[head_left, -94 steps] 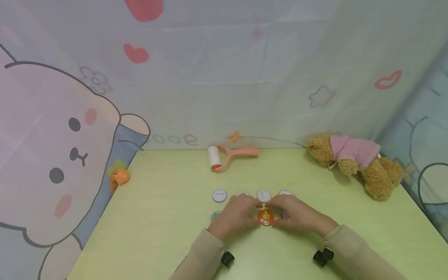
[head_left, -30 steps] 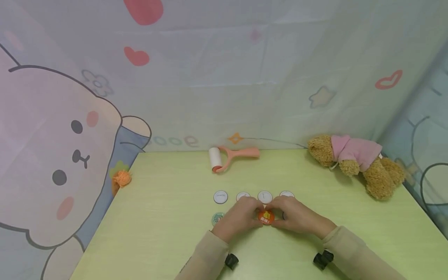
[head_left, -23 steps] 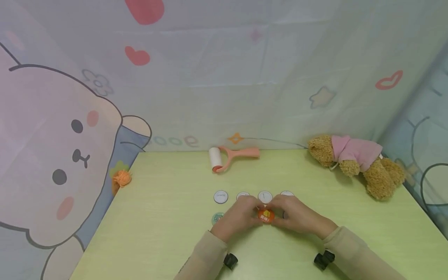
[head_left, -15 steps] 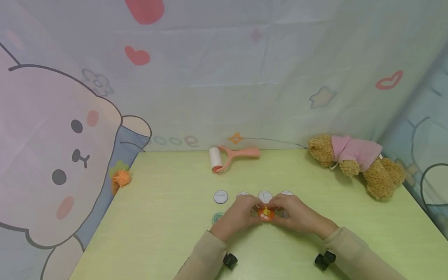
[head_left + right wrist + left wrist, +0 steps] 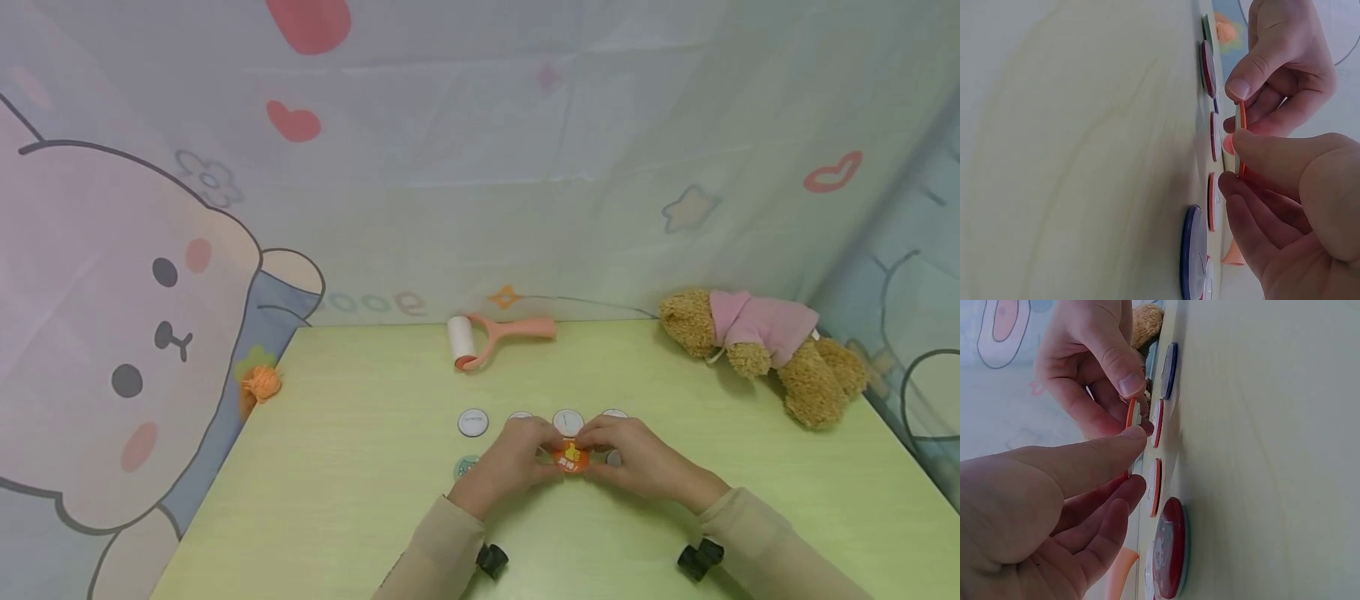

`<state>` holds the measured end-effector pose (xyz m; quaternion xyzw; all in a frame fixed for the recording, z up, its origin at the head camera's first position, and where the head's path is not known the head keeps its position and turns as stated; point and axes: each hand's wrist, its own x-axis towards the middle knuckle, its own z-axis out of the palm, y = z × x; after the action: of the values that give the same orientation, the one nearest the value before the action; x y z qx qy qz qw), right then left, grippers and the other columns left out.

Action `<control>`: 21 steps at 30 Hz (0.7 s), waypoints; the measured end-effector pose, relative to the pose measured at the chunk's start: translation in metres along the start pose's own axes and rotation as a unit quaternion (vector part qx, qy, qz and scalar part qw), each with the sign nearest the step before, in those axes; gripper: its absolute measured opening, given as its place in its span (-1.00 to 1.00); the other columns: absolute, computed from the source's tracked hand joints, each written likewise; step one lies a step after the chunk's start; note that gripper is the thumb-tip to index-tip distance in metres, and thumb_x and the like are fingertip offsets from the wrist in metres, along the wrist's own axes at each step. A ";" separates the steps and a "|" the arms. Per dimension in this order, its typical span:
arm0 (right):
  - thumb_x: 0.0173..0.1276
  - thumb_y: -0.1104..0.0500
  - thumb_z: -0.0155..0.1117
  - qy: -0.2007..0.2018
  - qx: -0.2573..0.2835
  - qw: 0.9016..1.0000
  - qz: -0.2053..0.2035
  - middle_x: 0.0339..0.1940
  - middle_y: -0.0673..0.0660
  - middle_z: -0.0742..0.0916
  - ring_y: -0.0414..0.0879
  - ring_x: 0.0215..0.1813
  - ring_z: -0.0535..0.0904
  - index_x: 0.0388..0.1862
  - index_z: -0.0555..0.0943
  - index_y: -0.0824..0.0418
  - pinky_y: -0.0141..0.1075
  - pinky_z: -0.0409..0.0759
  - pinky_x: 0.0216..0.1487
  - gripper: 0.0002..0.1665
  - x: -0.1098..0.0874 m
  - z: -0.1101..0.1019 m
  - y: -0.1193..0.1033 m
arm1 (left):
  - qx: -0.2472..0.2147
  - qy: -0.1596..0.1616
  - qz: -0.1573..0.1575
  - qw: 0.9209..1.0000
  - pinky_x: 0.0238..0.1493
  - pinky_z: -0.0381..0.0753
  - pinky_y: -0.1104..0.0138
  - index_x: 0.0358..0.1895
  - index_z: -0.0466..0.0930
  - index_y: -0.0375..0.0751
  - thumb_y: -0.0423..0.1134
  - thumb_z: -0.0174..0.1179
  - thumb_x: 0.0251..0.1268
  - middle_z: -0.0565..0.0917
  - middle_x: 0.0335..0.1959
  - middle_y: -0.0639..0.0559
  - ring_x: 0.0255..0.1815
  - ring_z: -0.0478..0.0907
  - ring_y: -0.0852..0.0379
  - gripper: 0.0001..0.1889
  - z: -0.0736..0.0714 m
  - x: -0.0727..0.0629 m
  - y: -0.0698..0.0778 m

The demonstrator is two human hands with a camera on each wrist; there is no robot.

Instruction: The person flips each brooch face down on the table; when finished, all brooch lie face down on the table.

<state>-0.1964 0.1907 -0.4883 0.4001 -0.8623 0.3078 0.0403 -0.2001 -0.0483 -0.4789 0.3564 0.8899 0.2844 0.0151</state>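
Note:
An orange-red pin badge [image 5: 572, 457] with a yellow thumbs-up is pinched at its edges between both hands. The left hand [image 5: 512, 463] grips its left side, the right hand [image 5: 637, 458] its right side. In the left wrist view, the badge [image 5: 1132, 412] is edge-on and held off the table. White pin backs face up on a badge [image 5: 473, 422] at the row's left end and another badge [image 5: 568, 422] just behind the hands. A green badge [image 5: 465, 466] lies partly covered by the left hand. The blue-rimmed badge [image 5: 1194, 253] lies near the right hand.
Along the table's back edge lies a pink-handled lint roller [image 5: 502, 333]. A teddy bear [image 5: 765, 346] in a pink top lies at the back right. An orange yarn-like ball [image 5: 262, 383] sits at the left edge. A printed curtain [image 5: 480, 167] hangs behind.
The orange-red badge has shifted slightly away from the person, and its tilt has varied between the hands. Both hands keep nearly the same place.

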 end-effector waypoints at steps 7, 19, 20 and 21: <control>0.29 0.24 0.58 0.003 0.008 1.000 -0.005 0.03 0.02 0.79 -0.19 0.02 0.67 0.01 0.79 0.17 -0.26 0.71 -0.05 -0.69 -0.003 0.001 0.004 | -0.006 -0.004 0.011 1.000 -0.04 0.56 0.53 -0.18 0.83 -0.20 -0.26 0.56 0.22 0.82 -0.19 0.11 -0.15 0.62 0.28 -0.84 0.000 0.001 -0.001; 0.30 0.30 0.55 0.012 0.030 0.999 -0.021 -0.05 -0.05 0.80 -0.22 -0.02 0.68 -0.08 0.79 0.08 -0.26 0.73 -0.08 -0.75 -0.004 0.002 0.007 | -0.023 0.009 0.038 0.999 0.04 0.60 0.47 -0.23 0.84 -0.20 -0.34 0.51 0.25 0.84 -0.18 0.08 -0.10 0.71 0.24 -0.93 0.002 0.000 -0.004; 0.30 0.30 0.55 0.013 0.037 0.999 -0.020 -0.06 -0.06 0.80 -0.22 -0.04 0.68 -0.09 0.78 0.06 -0.26 0.74 -0.09 -0.76 -0.005 0.001 0.008 | -0.027 0.011 0.037 0.999 0.01 0.61 0.48 -0.23 0.84 -0.19 -0.34 0.51 0.26 0.84 -0.19 0.08 -0.12 0.71 0.24 -0.93 0.001 -0.001 -0.004; 0.31 0.30 0.54 0.012 0.046 0.999 -0.018 -0.08 -0.07 0.80 -0.23 -0.05 0.68 -0.10 0.78 0.04 -0.27 0.75 -0.10 -0.76 -0.005 0.001 0.008 | -0.030 0.013 0.035 0.999 -0.01 0.60 0.48 -0.23 0.84 -0.19 -0.34 0.50 0.27 0.84 -0.19 0.09 -0.13 0.71 0.25 -0.93 0.001 -0.001 -0.003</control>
<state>-0.1987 0.1969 -0.4945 0.4133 -0.8395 0.3509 0.0376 -0.2012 -0.0504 -0.4814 0.3826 0.8682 0.3158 0.0042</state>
